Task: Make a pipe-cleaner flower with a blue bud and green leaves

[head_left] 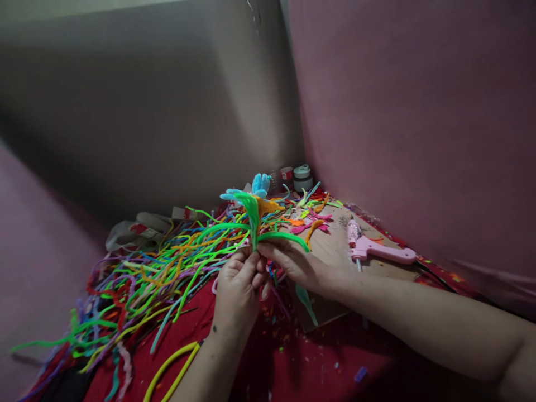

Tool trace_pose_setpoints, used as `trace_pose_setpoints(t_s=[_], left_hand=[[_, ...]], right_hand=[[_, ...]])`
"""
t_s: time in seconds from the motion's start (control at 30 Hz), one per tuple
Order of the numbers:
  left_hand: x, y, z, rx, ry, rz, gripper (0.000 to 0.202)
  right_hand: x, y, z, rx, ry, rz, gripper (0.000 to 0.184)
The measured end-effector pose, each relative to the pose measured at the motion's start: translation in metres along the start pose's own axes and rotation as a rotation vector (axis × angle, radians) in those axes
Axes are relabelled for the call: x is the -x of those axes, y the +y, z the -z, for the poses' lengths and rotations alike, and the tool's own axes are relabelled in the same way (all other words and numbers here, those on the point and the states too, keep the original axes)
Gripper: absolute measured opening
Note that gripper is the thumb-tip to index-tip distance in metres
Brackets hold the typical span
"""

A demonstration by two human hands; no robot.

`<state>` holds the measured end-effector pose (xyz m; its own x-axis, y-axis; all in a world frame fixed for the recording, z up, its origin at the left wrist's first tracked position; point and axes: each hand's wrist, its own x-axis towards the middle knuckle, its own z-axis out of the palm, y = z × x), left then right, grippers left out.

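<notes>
Both of my hands meet over a red cloth (318,363). My left hand (237,290) pinches the base of a small flower made of pipe cleaners (253,215), with green leaves, an orange centre and pale blue tips. My right hand (293,262) is closed on the same stem from the right, with a green leaf (285,238) arching over its fingers. The flower stands roughly upright above my fingertips.
A big heap of loose pipe cleaners in many colours (154,273) covers the left side. A pink glue gun (372,249) lies on a cardboard sheet (335,245) to the right. Small jars (302,177) stand in the corner where the walls meet. Yellow pipe cleaners (171,368) lie nearby.
</notes>
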<state>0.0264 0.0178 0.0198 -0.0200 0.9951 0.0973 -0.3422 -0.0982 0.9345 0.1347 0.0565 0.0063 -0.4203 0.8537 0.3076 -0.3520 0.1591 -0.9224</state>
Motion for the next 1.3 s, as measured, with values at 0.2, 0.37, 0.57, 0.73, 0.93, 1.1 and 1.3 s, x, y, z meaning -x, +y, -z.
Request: trace_pose_setpoints(t_s=[0.2,0.37,0.57,0.73,0.93,1.1,1.3], left_hand=[[-0.001,0.005,0.010,0.061,-0.159,0.101,0.014],[-0.004,0.006,0.015,-0.082,-0.213,0.088,0.015],[-0.002,-0.003,0.014,-0.605,0.004,-0.224,0.015],[-0.001,-0.015,0.021,-1.030,0.164,-0.397,0.020],[-0.002,-0.011,0.015,-1.015,0.225,-0.413,0.022],[-0.001,-0.011,0.015,-0.927,0.204,-0.380,0.014],[0.001,-0.006,0.010,-0.597,0.158,-0.326,0.025]], right_hand=[[-0.002,-0.006,0.010,-0.116,-0.084,-0.013,0.031],[0.002,-0.007,0.004,-0.246,-0.024,-0.095,0.040],[-0.004,0.006,0.004,-0.284,0.052,-0.087,0.030],[-0.002,0.007,0.004,-0.184,0.073,0.050,0.023],[0.000,0.005,-0.001,-0.107,0.125,0.070,0.024],[0.001,0.004,0.002,0.069,0.122,0.156,0.026],[0.001,-0.009,0.009,0.298,0.098,0.169,0.020]])
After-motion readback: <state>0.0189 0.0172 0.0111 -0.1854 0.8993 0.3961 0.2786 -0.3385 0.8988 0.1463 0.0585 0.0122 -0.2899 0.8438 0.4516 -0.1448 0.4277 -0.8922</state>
